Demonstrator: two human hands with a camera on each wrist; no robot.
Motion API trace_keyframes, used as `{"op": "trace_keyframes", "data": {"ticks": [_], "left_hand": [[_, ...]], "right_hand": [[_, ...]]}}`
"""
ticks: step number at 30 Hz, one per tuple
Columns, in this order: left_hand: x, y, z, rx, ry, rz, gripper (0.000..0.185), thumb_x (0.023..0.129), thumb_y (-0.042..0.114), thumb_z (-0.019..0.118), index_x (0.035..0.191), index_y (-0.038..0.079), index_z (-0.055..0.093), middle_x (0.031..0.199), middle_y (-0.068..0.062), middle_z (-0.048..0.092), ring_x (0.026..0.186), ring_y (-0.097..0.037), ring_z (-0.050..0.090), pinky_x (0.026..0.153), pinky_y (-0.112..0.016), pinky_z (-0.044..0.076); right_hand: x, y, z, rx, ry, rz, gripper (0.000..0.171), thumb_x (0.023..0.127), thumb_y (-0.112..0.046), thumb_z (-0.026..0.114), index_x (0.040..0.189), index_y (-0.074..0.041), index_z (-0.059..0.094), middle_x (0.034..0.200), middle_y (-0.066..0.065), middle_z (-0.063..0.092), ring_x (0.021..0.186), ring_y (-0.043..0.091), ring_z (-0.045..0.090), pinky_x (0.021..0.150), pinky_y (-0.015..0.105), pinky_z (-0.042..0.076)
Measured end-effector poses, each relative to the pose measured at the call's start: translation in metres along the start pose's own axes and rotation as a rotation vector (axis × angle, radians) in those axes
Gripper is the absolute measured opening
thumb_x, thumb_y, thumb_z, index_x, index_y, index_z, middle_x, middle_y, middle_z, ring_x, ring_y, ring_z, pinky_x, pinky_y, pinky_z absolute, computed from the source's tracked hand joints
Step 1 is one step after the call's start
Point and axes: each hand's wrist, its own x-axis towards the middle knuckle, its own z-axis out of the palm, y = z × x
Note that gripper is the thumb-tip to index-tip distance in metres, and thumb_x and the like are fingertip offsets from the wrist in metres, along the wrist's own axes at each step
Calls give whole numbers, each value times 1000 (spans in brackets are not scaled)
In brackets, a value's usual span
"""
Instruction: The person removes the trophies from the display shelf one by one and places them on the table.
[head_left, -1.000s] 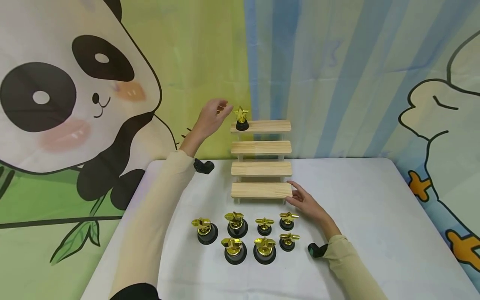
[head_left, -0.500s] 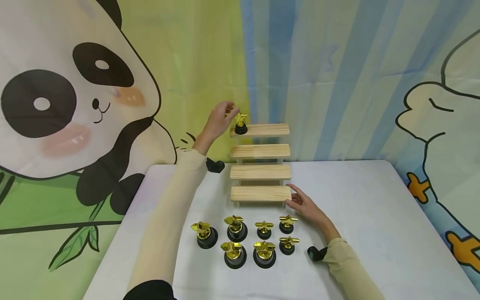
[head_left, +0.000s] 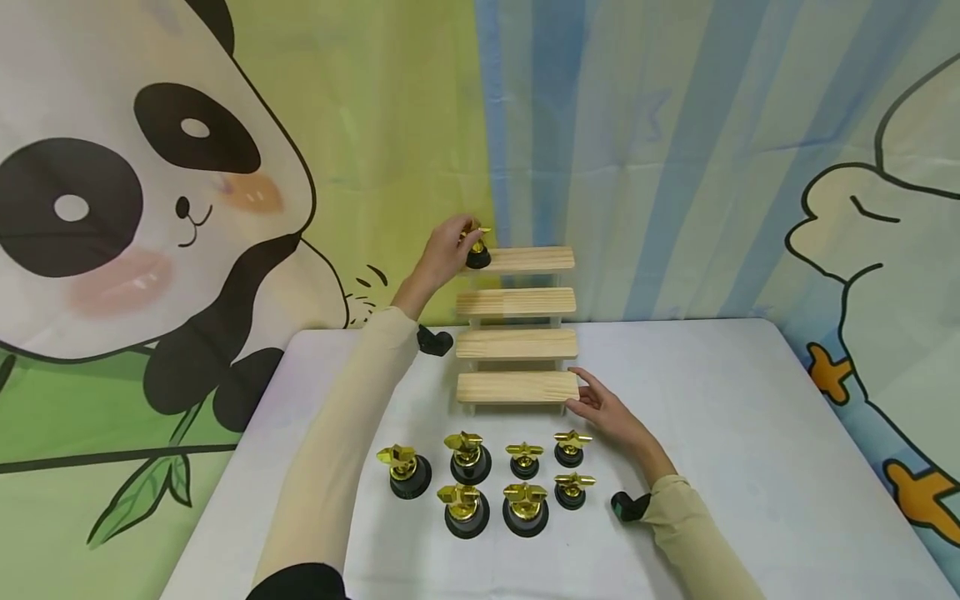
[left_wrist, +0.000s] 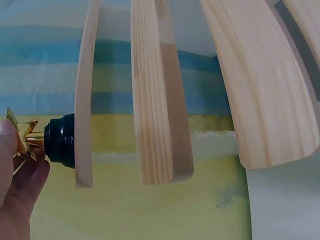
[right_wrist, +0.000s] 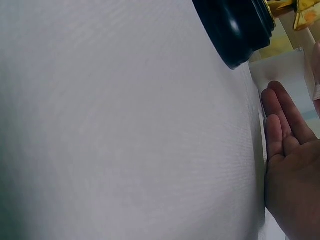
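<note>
A wooden stepped stand sits on the white table. At its lowest step's right end rests the right hand, fingers straight. At its top step's left end, the left hand pinches a gold star trophy standing there.

Seven gold trophies on white table, cartoon panda backdrop, seemingly fabric
</note>
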Motion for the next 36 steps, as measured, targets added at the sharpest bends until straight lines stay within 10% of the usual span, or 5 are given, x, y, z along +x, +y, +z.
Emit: {"op": "trace_keyframes", "data": {"ticks": [21, 36], "left_hand": [[-36, -26, -15, 2, 114, 53, 26, 102, 14, 48, 117, -5, 57, 103, -20, 62, 87, -26, 56, 74, -36, 46], [-79, -17, -16, -48, 97, 83, 23, 100, 13, 52, 116, -2, 59, 107, -18, 65, 97, -27, 64, 80, -39, 56]], "right_hand": [[0, -2, -4, -32, -4, -52, 76, 96, -42, 58, 154, -12, 19, 133, 30, 53, 112, 24, 60, 84, 28, 48], [2, -2, -6, 8, -23, 13, 70, 99, -24, 57, 155, -12, 17, 138, 31, 49, 121, 38, 54, 94, 43, 47]]}}
